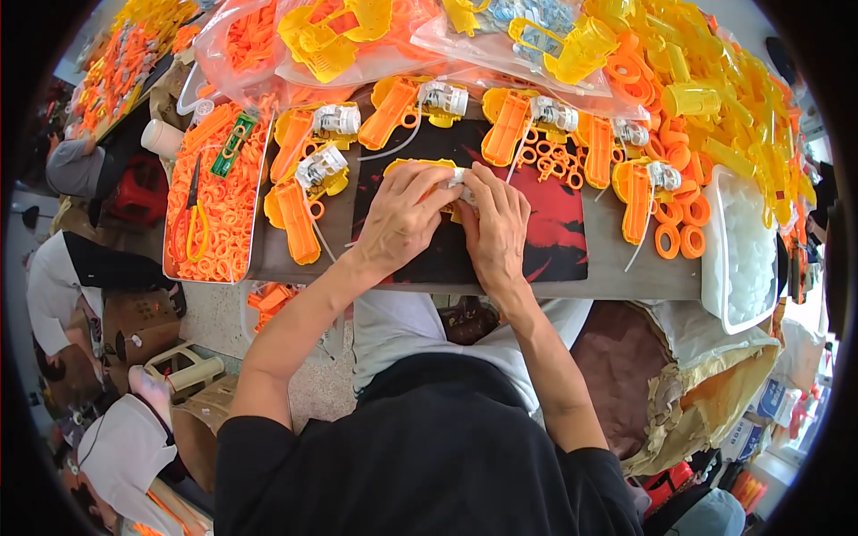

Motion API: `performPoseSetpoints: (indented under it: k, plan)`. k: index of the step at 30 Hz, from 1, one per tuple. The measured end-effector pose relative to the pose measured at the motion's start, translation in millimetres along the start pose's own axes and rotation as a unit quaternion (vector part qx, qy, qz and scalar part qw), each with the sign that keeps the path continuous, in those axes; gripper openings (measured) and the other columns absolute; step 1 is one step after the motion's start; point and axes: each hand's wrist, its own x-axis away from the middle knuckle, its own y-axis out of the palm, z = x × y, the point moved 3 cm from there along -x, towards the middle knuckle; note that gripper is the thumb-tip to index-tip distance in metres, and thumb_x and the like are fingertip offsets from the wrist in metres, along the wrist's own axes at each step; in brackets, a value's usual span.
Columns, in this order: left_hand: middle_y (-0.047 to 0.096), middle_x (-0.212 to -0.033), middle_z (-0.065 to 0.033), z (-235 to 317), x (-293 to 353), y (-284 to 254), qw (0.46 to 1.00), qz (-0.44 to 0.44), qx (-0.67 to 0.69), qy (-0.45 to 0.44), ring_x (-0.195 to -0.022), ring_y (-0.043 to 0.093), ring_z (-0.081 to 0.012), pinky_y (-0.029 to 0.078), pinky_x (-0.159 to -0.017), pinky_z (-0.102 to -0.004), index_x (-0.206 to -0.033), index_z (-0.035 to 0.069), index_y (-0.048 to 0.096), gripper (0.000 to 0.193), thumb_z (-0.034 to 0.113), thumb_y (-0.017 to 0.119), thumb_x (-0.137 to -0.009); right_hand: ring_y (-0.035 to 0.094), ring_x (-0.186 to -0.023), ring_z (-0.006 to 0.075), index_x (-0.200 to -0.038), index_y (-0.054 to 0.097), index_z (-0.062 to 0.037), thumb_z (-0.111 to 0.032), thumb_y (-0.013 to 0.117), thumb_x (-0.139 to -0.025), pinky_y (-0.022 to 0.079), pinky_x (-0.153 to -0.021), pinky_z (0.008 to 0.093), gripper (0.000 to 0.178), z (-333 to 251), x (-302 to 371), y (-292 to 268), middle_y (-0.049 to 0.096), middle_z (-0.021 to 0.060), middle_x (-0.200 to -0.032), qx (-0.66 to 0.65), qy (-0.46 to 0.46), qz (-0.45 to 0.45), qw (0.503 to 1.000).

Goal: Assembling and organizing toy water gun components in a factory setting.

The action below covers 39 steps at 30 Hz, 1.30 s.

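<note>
Over the black-and-red mat [545, 219], my left hand [398, 214] and my right hand [497, 223] are closed together on a partly built toy gun [420, 164]. Its yellow shell shows above my left fingers, and a white piece sits between my fingertips. My hands hide most of it. Around the mat lie several similar half-assemblies, such as one orange-and-yellow toy gun half [295, 214] at left and another toy gun half [636, 201] at right. Each carries a white mechanism, and thin pale tubes trail from several.
At left, a tray [169, 241] holds small orange parts, yellow-handled scissors [190, 228] and a green strip [235, 145]. Loose orange rings [693, 241] and a white tub [715, 268] of translucent pieces are at right. Yellow shells [693, 98] pile up behind. Other people sit at far left.
</note>
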Motion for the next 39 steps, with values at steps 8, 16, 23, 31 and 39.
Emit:
performPoseSetpoints:
  k: [8, 16, 23, 31, 39]
  plan:
    - [0.058, -0.135, -0.0102, -5.4, 22.3, -13.7, 0.995, 0.049, 0.053, -0.066, -0.128, 0.051, -0.0347, 0.044, -0.108, -0.0457, -0.128, 0.009, 0.067, 0.044, 0.007, 0.072, -0.085, 0.056, -0.127, 0.0318, -0.133, 0.061, -0.0062, -0.011, 0.065, -0.096, 0.037, -0.111, 0.0443, 0.037, -2.6, -3.7, -1.7, 0.061, 0.0144, -0.14, -0.079, 0.03, -0.005, 0.996]
    - [0.05, -0.144, -0.0144, 10.5, 31.1, -7.3, 0.992, 0.018, -0.047, -0.12, -0.138, 0.043, -0.0397, 0.038, -0.115, -0.05, -0.144, 0.011, 0.055, 0.067, 0.011, 0.079, -0.081, 0.059, -0.119, 0.0334, -0.121, 0.066, -0.0046, -0.014, 0.065, -0.096, 0.04, -0.107, 0.0451, 0.027, 14.2, -7.6, -22.6, 0.067, 0.0148, -0.123, -0.027, 0.045, -0.042, 0.998]
    - [0.045, -0.15, -0.0176, -50.9, 16.9, -4.9, 0.989, 0.001, -0.082, -0.127, -0.143, 0.038, -0.0406, 0.033, -0.118, -0.0498, -0.149, 0.006, 0.049, 0.057, 0.017, 0.066, -0.096, 0.055, -0.122, 0.0345, -0.121, 0.065, -0.0035, -0.017, 0.072, -0.09, 0.043, -0.105, 0.0459, 0.034, 32.8, -16.8, 16.3, 0.062, 0.0145, -0.13, -0.008, -0.043, -0.053, 0.998]
    - [0.055, -0.137, -0.0161, 34.7, -30.0, 9.9, 0.999, 0.035, 0.012, -0.012, -0.132, 0.05, -0.0371, 0.04, -0.112, -0.0489, -0.138, 0.003, 0.059, 0.047, 0.005, 0.066, -0.092, 0.065, -0.109, 0.0373, -0.118, 0.065, -0.0035, -0.005, 0.066, -0.094, 0.052, -0.097, 0.0437, 0.025, 47.3, -16.8, -15.3, 0.067, 0.0167, -0.12, -0.143, 0.027, 0.05, 0.988]
    - [0.032, -0.157, -0.0275, 2.2, -49.2, 68.2, 0.995, -0.087, 0.037, -0.024, -0.149, 0.028, -0.0437, 0.03, -0.121, -0.0486, -0.155, 0.003, 0.037, 0.071, 0.023, 0.068, -0.095, 0.068, -0.091, 0.0269, -0.111, 0.065, -0.0018, 0.006, 0.062, -0.093, 0.054, -0.081, 0.0344, 0.019, 83.6, -46.5, -121.6, 0.068, 0.0127, -0.101, -0.131, 0.087, 0.146, 0.977]
